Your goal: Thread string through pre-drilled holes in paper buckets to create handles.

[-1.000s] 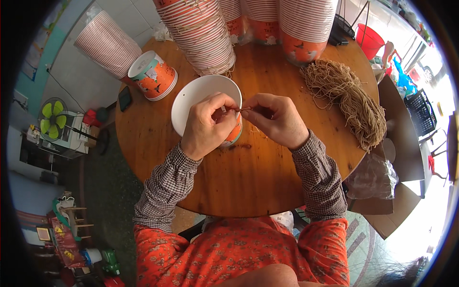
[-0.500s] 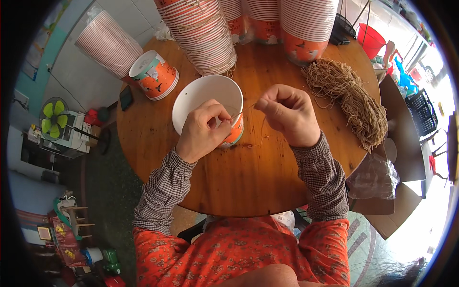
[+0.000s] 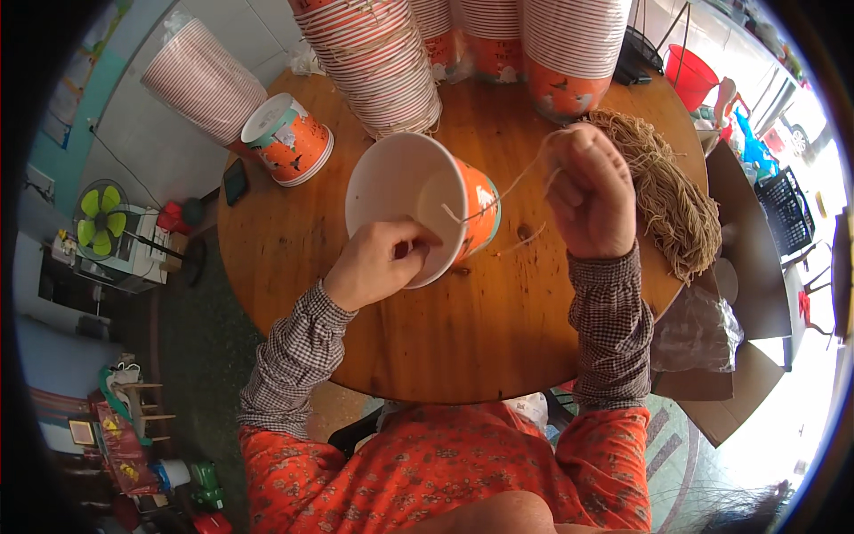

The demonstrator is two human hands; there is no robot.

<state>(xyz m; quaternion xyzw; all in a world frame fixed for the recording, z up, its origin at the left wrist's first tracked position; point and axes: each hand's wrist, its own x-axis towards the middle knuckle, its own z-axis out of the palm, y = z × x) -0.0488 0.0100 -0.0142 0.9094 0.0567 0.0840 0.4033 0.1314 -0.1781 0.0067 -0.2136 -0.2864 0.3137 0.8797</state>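
A paper bucket (image 3: 405, 178), white inside and orange outside, leans on the table with its mouth tipped toward me. My left hand (image 3: 378, 262) grips its near rim, thumb and forefinger curled at the edge. A thin brown twine (image 3: 512, 185) passes at the bucket's right rim, with a short end showing inside the mouth. Out to the right, my right hand (image 3: 592, 191) is closed in a pinch on this twine, which stretches between hand and bucket. A loose twine end (image 3: 525, 240) hangs below, slightly blurred.
Tall nested bucket stacks (image 3: 374, 71) stand at the table's far side. A bundle of brown twine (image 3: 667, 191) lies at the right edge. Upper left are a short orange bucket stack (image 3: 298, 147), a wrapped stack (image 3: 205, 80) and a dark phone (image 3: 235, 182).
My right hand has moved up and right, drawing the twine out. The bucket has shifted right and tipped more toward the right, while my left hand has moved slightly down and left.
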